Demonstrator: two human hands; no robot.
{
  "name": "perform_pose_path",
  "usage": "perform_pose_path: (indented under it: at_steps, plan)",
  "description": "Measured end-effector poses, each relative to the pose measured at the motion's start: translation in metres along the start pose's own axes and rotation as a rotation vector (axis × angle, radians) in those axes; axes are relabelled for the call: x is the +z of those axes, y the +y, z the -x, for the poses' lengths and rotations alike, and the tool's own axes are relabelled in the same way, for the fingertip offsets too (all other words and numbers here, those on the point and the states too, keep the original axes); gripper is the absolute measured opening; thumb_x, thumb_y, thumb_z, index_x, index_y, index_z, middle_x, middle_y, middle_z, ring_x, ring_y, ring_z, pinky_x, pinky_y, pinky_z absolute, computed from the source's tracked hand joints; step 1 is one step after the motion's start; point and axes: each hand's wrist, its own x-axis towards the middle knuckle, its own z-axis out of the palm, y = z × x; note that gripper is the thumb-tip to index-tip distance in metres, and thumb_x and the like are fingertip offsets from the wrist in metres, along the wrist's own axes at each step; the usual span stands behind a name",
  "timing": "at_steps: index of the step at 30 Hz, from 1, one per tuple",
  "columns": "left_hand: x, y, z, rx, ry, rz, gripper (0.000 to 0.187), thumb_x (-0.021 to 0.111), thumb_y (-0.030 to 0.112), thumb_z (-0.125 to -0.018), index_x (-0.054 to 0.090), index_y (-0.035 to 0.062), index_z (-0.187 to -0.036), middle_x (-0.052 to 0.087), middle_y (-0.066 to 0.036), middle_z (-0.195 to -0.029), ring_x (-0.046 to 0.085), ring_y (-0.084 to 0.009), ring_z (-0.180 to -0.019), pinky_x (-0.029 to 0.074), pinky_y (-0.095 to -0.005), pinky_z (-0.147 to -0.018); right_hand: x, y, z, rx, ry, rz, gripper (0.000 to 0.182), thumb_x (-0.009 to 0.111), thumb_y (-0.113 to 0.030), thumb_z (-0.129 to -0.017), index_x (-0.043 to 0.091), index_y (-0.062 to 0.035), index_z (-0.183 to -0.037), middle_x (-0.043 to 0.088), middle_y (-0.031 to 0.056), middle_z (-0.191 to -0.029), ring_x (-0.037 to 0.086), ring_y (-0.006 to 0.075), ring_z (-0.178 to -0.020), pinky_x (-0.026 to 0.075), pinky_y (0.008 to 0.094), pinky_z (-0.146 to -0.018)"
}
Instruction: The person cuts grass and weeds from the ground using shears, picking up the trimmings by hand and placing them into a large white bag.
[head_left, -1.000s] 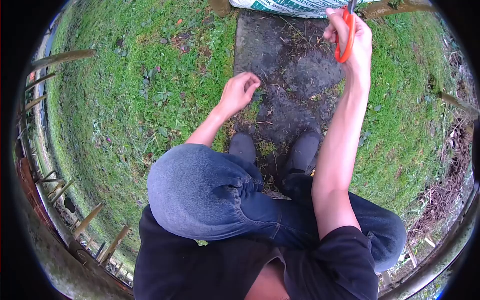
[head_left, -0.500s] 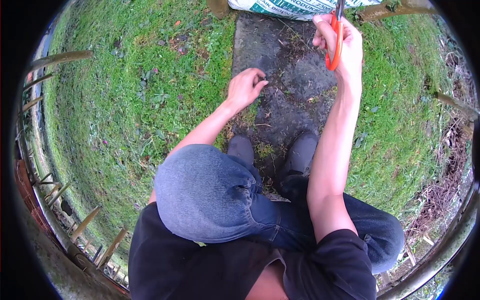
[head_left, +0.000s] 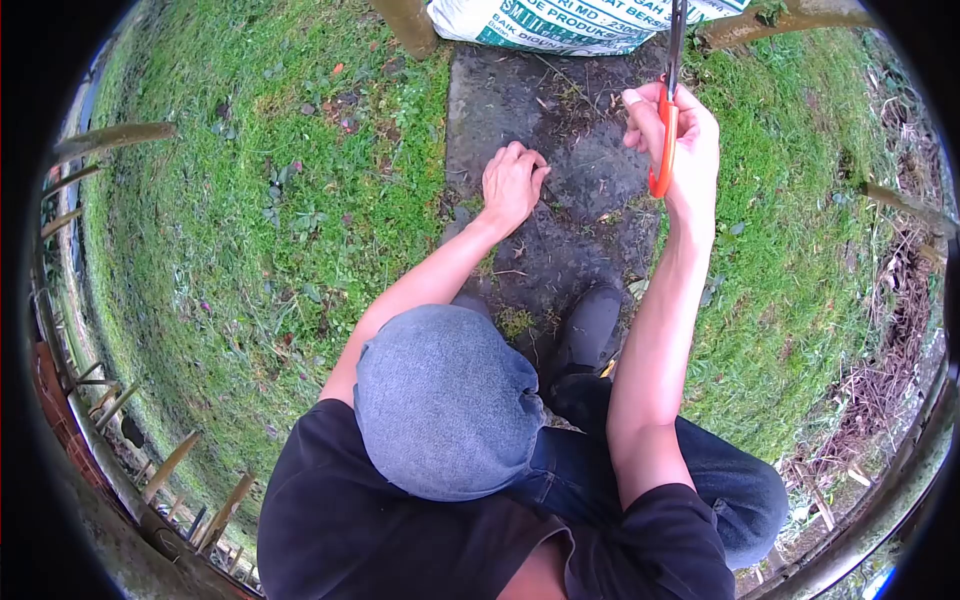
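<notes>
My right hand (head_left: pixel 692 150) is closed around the orange handle of a pair of scissors (head_left: pixel 663 150). The dark blades point away from me, toward the top edge, where their tips leave the view. Over the dark stone slab (head_left: pixel 590 160), my left hand (head_left: pixel 512 188) has its fingers curled and thumb and fingertips close together. Whatever it pinches, if anything, is too small to make out. Bits of dry grass and dirt lie scattered on the slab around it.
A white and green printed sack (head_left: pixel 560 25) lies at the slab's far end, between wooden posts (head_left: pixel 405 25). Grass (head_left: pixel 300 200) spreads on both sides. Wooden stakes (head_left: pixel 115 140) stand at the left, and a pile of dry twigs (head_left: pixel 865 410) lies at the right.
My left hand has moved right, farther over the slab, its fingers now more tucked under. The right hand sits slightly lower in view with the scissors. More of the sack shows.
</notes>
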Motion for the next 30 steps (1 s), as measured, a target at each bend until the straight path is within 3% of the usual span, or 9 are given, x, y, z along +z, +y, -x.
perform_pose_path:
  at_steps: [13,17,18,21,22,23,25,28,30]
  plan:
    - [-0.015,-0.012,-0.009,-0.064,0.014,0.089,0.008,0.074,0.01,-0.081,0.071,0.0057,-0.087,0.06,-0.01,-0.09,0.062,-0.0286,-0.09,0.05,-0.0407,-0.08,0.001,0.001,-0.003,0.0,-0.009,-0.025,0.018,0.076,-0.02,-0.089,0.067,-0.004,-0.09,0.062,-0.0027,-0.07,0.059,0.0046,-0.059,0.045,0.0196,-0.056]
    - [-0.044,-0.008,-0.014,-0.192,-0.053,0.181,0.012,0.075,0.014,-0.084,0.072,0.0045,-0.09,0.06,-0.009,-0.088,0.062,-0.0246,-0.084,0.05,-0.0384,-0.078,0.001,-0.002,-0.005,0.0,0.002,-0.004,0.018,0.077,-0.019,-0.088,0.067,-0.004,-0.09,0.062,-0.0032,-0.07,0.059,0.0046,-0.059,0.044,0.0197,-0.056]
    - [-0.052,-0.009,-0.019,-0.166,-0.05,0.178,0.014,0.077,0.017,-0.085,0.072,0.0046,-0.091,0.06,-0.005,-0.084,0.06,-0.0186,-0.078,0.049,-0.035,-0.073,0.0,-0.003,-0.005,-0.007,0.007,-0.003,0.018,0.076,-0.019,-0.088,0.067,-0.004,-0.09,0.062,-0.0032,-0.07,0.059,0.0046,-0.059,0.044,0.0196,-0.056]
    - [-0.089,0.001,-0.041,-0.217,-0.185,0.242,0.016,0.077,0.019,-0.085,0.072,0.0053,-0.091,0.063,-0.008,-0.087,0.061,-0.0218,-0.078,0.049,-0.0377,-0.074,-0.002,-0.013,-0.005,-0.022,0.019,-0.02,0.018,0.076,-0.019,-0.088,0.067,-0.0038,-0.09,0.062,-0.0031,-0.07,0.058,0.0047,-0.059,0.043,0.0196,-0.055]
    - [-0.1,0.004,-0.05,-0.158,-0.177,0.283,0.018,0.077,0.02,-0.085,0.072,0.0042,-0.092,0.063,-0.008,-0.086,0.058,-0.0189,-0.073,0.048,-0.0352,-0.07,-0.002,-0.018,-0.004,-0.024,0.018,-0.036,0.018,0.076,-0.019,-0.088,0.067,-0.0037,-0.09,0.061,-0.0031,-0.07,0.058,0.0047,-0.059,0.043,0.0196,-0.055]
    - [-0.115,0.013,-0.061,-0.129,-0.189,0.314,0.016,0.077,0.017,-0.088,0.072,0.0031,-0.093,0.063,0.001,-0.08,0.053,-0.0067,-0.07,0.045,-0.0258,-0.064,-0.003,-0.024,-0.004,-0.03,0.02,-0.052,0.018,0.076,-0.019,-0.088,0.067,-0.0036,-0.09,0.061,-0.0031,-0.07,0.058,0.0048,-0.059,0.043,0.0196,-0.055]
    - [-0.143,0.035,-0.087,0.062,-0.133,0.353,0.016,0.077,0.017,-0.088,0.072,0.0029,-0.094,0.065,0.001,-0.08,0.054,-0.0057,-0.07,0.045,-0.0248,-0.063,-0.005,-0.038,-0.004,-0.033,0.036,-0.077,0.017,0.077,-0.017,-0.087,0.066,-0.0034,-0.09,0.06,-0.0031,-0.069,0.056,0.0042,-0.058,0.044,0.0202,-0.054]
    - [-0.206,0.108,-0.124,0.156,-0.134,0.345,0.016,0.075,0.017,-0.089,0.071,0.0024,-0.094,0.067,0.002,-0.077,0.054,-0.0047,-0.067,0.046,-0.0245,-0.063,-0.011,-0.074,-0.003,-0.101,0.061,-0.092,0.018,0.078,-0.017,-0.087,0.066,-0.0035,-0.089,0.061,-0.0032,-0.069,0.056,0.0042,-0.057,0.044,0.0198,-0.055]
    - [-0.24,0.151,-0.157,0.391,0.038,0.261,0.02,0.073,0.021,-0.09,0.072,0.0019,-0.096,0.07,-0.003,-0.079,0.061,-0.0097,-0.068,0.05,-0.0292,-0.065,-0.018,-0.1,-0.007,-0.159,0.087,-0.092,0.02,0.08,-0.017,-0.086,0.066,-0.0033,-0.089,0.061,-0.0032,-0.068,0.056,0.0042,-0.057,0.044,0.0195,-0.055]
